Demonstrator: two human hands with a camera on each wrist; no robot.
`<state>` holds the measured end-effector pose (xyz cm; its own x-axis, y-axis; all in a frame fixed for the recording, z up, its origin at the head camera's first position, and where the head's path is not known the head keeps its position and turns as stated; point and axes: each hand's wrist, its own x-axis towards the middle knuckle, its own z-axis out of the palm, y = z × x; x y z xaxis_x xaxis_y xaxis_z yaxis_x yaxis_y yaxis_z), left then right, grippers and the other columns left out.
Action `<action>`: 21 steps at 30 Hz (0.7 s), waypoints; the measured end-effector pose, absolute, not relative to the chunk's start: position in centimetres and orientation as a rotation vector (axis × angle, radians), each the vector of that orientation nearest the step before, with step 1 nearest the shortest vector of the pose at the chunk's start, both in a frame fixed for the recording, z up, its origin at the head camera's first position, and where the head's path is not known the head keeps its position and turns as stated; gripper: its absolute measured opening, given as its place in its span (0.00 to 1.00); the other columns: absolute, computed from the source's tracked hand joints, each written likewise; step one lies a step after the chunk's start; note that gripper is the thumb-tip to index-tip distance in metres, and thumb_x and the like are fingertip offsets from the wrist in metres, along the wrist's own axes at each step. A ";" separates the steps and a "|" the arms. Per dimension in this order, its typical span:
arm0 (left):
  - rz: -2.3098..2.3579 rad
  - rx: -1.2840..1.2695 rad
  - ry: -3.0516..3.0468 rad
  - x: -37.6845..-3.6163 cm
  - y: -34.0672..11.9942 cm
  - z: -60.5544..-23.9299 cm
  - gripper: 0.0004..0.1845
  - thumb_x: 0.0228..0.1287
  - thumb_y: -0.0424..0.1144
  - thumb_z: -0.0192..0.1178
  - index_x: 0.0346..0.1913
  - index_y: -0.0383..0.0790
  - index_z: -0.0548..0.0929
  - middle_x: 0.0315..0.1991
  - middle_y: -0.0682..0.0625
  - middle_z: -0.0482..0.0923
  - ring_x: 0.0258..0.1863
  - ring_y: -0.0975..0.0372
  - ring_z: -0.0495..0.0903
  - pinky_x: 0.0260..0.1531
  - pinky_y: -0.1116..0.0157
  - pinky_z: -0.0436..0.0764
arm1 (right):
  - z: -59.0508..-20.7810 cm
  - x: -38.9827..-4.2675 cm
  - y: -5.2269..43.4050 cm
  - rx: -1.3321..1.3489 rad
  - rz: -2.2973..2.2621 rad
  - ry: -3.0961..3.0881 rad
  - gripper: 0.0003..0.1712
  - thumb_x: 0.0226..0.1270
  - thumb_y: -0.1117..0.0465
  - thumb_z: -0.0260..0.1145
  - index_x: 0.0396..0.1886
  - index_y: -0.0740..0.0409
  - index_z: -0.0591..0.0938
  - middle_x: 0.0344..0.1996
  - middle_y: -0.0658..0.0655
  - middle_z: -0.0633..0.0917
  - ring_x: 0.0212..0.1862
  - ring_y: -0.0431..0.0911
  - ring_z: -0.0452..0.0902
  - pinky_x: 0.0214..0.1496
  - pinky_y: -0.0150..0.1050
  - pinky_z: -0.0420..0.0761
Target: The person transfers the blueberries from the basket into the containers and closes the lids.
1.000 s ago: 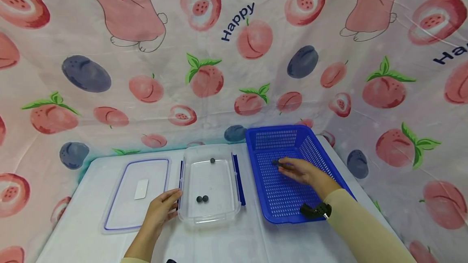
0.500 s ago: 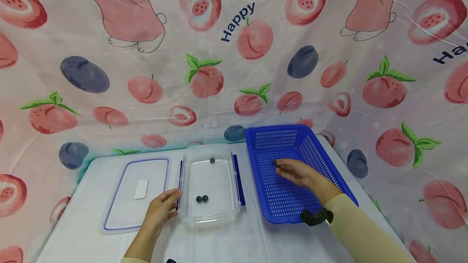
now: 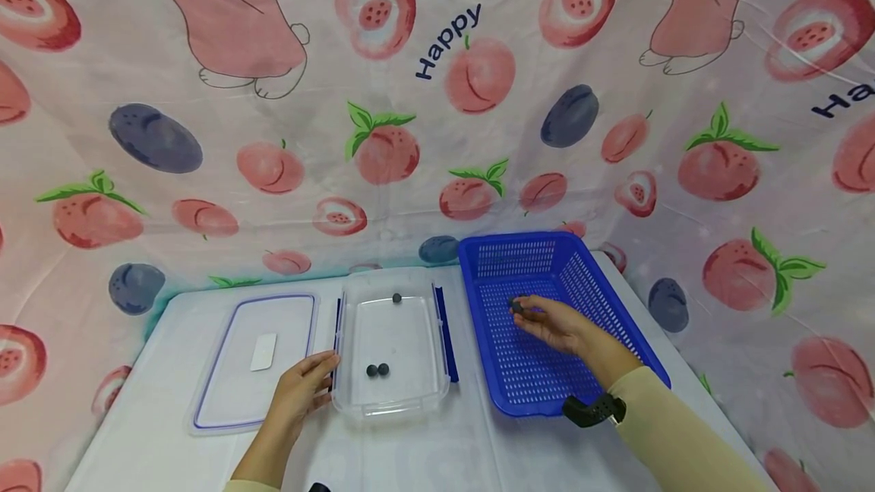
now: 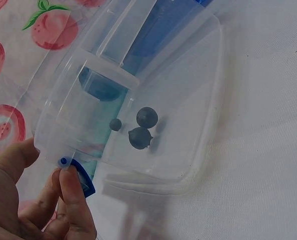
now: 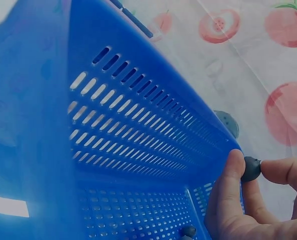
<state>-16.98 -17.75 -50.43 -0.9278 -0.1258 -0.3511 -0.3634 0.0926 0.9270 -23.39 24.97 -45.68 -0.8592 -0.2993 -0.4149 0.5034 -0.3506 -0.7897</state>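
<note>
My right hand point(image 3: 555, 325) is over the blue plastic basket point(image 3: 487, 367), pinching a dark blueberry point(image 5: 251, 169) between thumb and fingertips. In the right wrist view, more dark berries point(image 5: 188, 230) lie on the basket floor, partly cut off by the frame edge. With its thumb and fingers, my left hand point(image 3: 301, 386) grips the left side of a clear plastic container point(image 3: 393, 410), by its blue latch point(image 4: 82, 177). Inside the container sit two blueberries point(image 3: 377, 370) side by side near the front and a single blueberry point(image 3: 397, 298) near the back.
A clear lid point(image 3: 235, 378) with a blue-violet seal and a white label lies on the table left of the container. Another blue latch point(image 3: 446, 336) hangs open along the container's right side. A fruit-print cloth point(image 3: 383, 234) rises behind the white table.
My right hand has drawn slightly left and up in the basket, with the blueberry now lifted between its fingertips. My left hand and the container stay put.
</note>
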 end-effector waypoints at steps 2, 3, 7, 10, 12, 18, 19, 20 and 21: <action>1.938 -0.492 2.181 -17.0 -17.8 -50.4 0.32 0.66 0.50 0.64 0.65 0.32 0.73 0.42 0.53 0.77 0.38 0.64 0.74 0.33 0.71 0.82 | -45.6 -23.4 25.0 0.276 -2.225 1.394 0.12 0.76 0.67 0.52 0.55 0.65 0.70 0.48 0.61 0.72 0.46 0.44 0.79 0.57 0.32 0.80; 1.938 -0.490 2.180 -17.0 -17.8 -50.4 0.33 0.66 0.51 0.64 0.65 0.32 0.73 0.43 0.53 0.77 0.38 0.64 0.74 0.33 0.71 0.82 | -45.6 -23.4 25.0 0.282 -2.225 1.393 0.12 0.76 0.67 0.53 0.55 0.65 0.69 0.48 0.61 0.72 0.46 0.44 0.79 0.57 0.32 0.80; 1.939 -0.492 2.178 -17.0 -17.7 -50.4 0.32 0.66 0.50 0.64 0.65 0.32 0.73 0.43 0.53 0.77 0.38 0.64 0.75 0.33 0.71 0.82 | -45.6 -23.3 24.9 0.290 -2.220 1.411 0.11 0.76 0.68 0.53 0.54 0.65 0.70 0.45 0.60 0.75 0.45 0.44 0.80 0.56 0.33 0.81; 1.937 -0.497 2.178 -17.0 -17.7 -50.5 0.31 0.67 0.49 0.64 0.65 0.32 0.74 0.43 0.52 0.78 0.37 0.64 0.75 0.33 0.71 0.82 | -45.6 -23.3 24.8 0.282 -2.219 1.428 0.08 0.76 0.69 0.54 0.49 0.64 0.76 0.43 0.58 0.77 0.44 0.44 0.80 0.55 0.33 0.81; 1.934 -0.500 2.181 -17.1 -17.7 -50.5 0.31 0.66 0.50 0.64 0.65 0.32 0.74 0.43 0.51 0.78 0.37 0.64 0.75 0.33 0.71 0.82 | -45.6 -23.2 24.8 0.275 -2.219 1.430 0.08 0.75 0.69 0.54 0.44 0.62 0.79 0.42 0.58 0.78 0.44 0.44 0.80 0.54 0.33 0.82; 1.931 -0.508 2.190 -17.0 -17.7 -50.6 0.31 0.66 0.50 0.64 0.64 0.33 0.75 0.43 0.51 0.78 0.37 0.64 0.75 0.33 0.71 0.82 | -45.5 -23.0 24.3 0.261 -2.202 1.466 0.08 0.75 0.68 0.55 0.45 0.63 0.80 0.41 0.57 0.79 0.43 0.44 0.81 0.53 0.33 0.82; 1.932 -0.508 2.190 -17.0 -17.7 -50.6 0.31 0.66 0.51 0.64 0.64 0.33 0.75 0.42 0.51 0.78 0.37 0.64 0.75 0.33 0.71 0.82 | -45.4 -23.0 24.2 0.254 -2.199 1.475 0.08 0.75 0.68 0.55 0.48 0.64 0.79 0.41 0.57 0.79 0.43 0.44 0.81 0.53 0.33 0.82; 1.932 -0.507 2.191 -17.0 -17.7 -50.6 0.32 0.65 0.51 0.64 0.64 0.33 0.75 0.42 0.52 0.78 0.37 0.64 0.75 0.33 0.71 0.82 | -45.4 -22.9 24.2 0.247 -2.198 1.480 0.09 0.75 0.68 0.55 0.49 0.65 0.78 0.41 0.57 0.79 0.43 0.44 0.81 0.53 0.33 0.82; 1.932 -0.510 2.192 -16.9 -17.7 -50.6 0.31 0.65 0.51 0.64 0.64 0.33 0.75 0.42 0.52 0.78 0.37 0.64 0.75 0.32 0.71 0.82 | -45.4 -22.9 24.1 0.240 -2.196 1.485 0.09 0.75 0.68 0.55 0.50 0.66 0.77 0.41 0.57 0.79 0.43 0.44 0.81 0.53 0.33 0.82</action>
<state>-16.95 -17.70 -50.60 -0.9258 -0.1384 -0.3517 -0.3663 0.0992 0.9252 -22.93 24.08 -45.41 -0.8719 -0.2860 -0.3975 0.4755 -0.3000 -0.8270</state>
